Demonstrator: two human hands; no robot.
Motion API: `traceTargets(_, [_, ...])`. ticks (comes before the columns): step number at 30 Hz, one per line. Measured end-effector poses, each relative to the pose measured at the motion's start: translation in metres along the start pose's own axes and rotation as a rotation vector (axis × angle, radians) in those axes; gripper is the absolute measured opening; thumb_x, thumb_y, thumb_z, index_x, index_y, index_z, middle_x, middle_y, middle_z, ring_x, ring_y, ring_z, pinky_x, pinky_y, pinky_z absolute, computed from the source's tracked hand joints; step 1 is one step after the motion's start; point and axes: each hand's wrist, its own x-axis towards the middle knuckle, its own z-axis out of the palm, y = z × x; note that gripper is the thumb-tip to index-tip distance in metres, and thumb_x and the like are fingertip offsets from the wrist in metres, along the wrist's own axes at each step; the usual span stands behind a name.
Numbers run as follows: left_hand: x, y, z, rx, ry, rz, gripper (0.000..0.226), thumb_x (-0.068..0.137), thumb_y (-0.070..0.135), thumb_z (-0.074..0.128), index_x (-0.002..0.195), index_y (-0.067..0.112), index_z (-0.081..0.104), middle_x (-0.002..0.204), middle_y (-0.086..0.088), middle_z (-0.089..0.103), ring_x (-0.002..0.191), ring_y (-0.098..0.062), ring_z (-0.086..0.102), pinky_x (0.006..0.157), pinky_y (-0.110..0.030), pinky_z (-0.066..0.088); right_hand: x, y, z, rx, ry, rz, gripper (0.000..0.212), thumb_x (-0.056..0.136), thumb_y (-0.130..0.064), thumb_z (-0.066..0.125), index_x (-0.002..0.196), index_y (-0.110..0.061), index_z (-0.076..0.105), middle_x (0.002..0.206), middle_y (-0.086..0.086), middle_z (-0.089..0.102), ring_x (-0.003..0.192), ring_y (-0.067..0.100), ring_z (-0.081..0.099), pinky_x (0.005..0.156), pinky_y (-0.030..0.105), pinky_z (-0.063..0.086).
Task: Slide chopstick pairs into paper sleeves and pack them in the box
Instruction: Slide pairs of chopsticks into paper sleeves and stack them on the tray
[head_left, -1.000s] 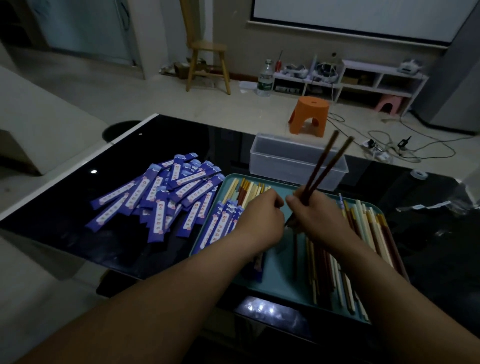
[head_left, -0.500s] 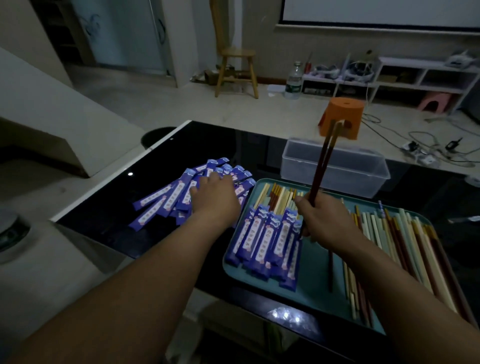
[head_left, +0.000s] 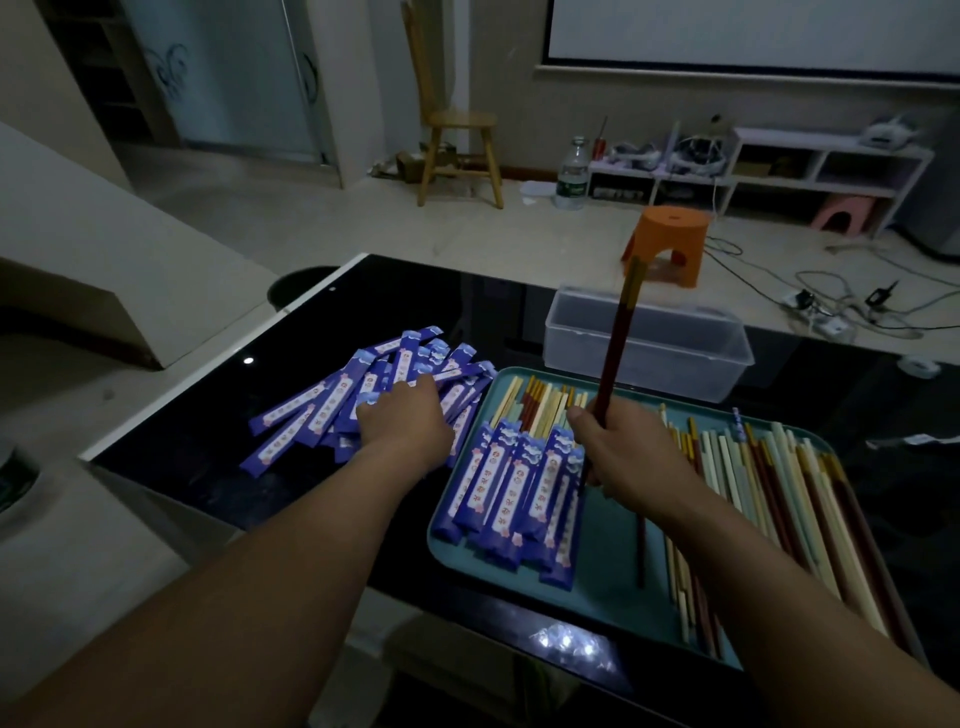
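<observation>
My right hand (head_left: 628, 452) grips a pair of dark red chopsticks (head_left: 618, 338) that stands nearly upright above the teal tray (head_left: 608, 582). My left hand (head_left: 408, 423) lies on the loose pile of empty purple paper sleeves (head_left: 322, 410) on the black table, its fingers curled down into the pile; whether it holds one I cannot tell. Several sleeved pairs (head_left: 514, 483) lie in the tray's left part, bare chopsticks (head_left: 779, 499) fill its right part. The clear plastic box (head_left: 675, 348) stands behind the tray.
The black glass table (head_left: 218, 457) ends close on the left with a white edge. Beyond the table on the floor stand an orange stool (head_left: 670, 239), a wooden chair (head_left: 457, 150), a water bottle (head_left: 572, 176) and a low white shelf (head_left: 810, 166), with cables at right.
My left hand went from the tray out left onto the sleeve pile. The two chopsticks in my right hand closed together and swung upright. The camera turned left.
</observation>
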Motion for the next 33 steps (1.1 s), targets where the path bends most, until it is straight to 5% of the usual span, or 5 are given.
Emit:
traceTargets(7, [-0.003,0.011,-0.027,-0.142,-0.047,0.040,0.045,0.092,0.037,0.066,0.128,0.014,0.051,0.136,-0.012,0.049,0.107,-0.034,0.059,0.089,-0.044,0.050,0.003,0.006,-0.009,0.041,0.025,0.028,0.043,0.108,-0.043,0.049,0.095,-0.004,0.064,0.074,0.010,0.070,0.058,0.013,0.068,0.054,0.034,0.054])
traceTargets(12, [-0.004,0.007,-0.042,-0.246,-0.145,0.058,0.068,0.098,0.034,0.060,0.153,0.009,0.028,0.108,-0.005,0.061,0.092,-0.025,0.060,0.066,-0.035,0.043,0.003,0.017,-0.017,0.188,0.038,0.120,0.036,0.107,-0.045,0.049,0.098,-0.014,0.064,0.091,0.007,0.071,0.067,0.020,0.073,0.055,0.029,0.056])
traceTargets(16, [-0.019,0.030,-0.042,-0.350,-0.221,0.152,0.033,0.107,0.038,0.043,0.136,0.023,0.038,0.092,-0.005,0.058,0.074,-0.020,0.055,0.059,-0.034,0.036,0.005,0.022,-0.023,0.320,0.045,0.158,0.036,0.108,-0.043,0.049,0.103,-0.010,0.063,0.098,0.011,0.068,0.071,0.025,0.073,0.058,0.031,0.057])
traceTargets(21, [-0.041,0.072,-0.027,-0.429,-0.226,0.463,0.032,0.107,0.057,0.033,0.096,0.028,0.038,0.083,0.001,0.055,0.075,-0.020,0.054,0.066,-0.039,0.035,0.007,0.028,-0.036,0.486,0.036,0.185,0.041,0.108,-0.042,0.049,0.102,-0.004,0.064,0.092,0.017,0.068,0.070,0.028,0.070,0.060,0.035,0.058])
traceTargets(33, [-0.041,0.067,-0.012,-0.274,-0.103,0.681,0.023,0.104,0.045,0.054,0.102,0.029,0.038,0.089,0.006,0.055,0.076,-0.022,0.055,0.066,-0.039,0.043,0.005,0.043,-0.045,0.537,0.064,0.154,0.030,0.107,-0.033,0.055,0.102,-0.007,0.069,0.079,0.012,0.067,0.066,0.021,0.067,0.059,0.033,0.056])
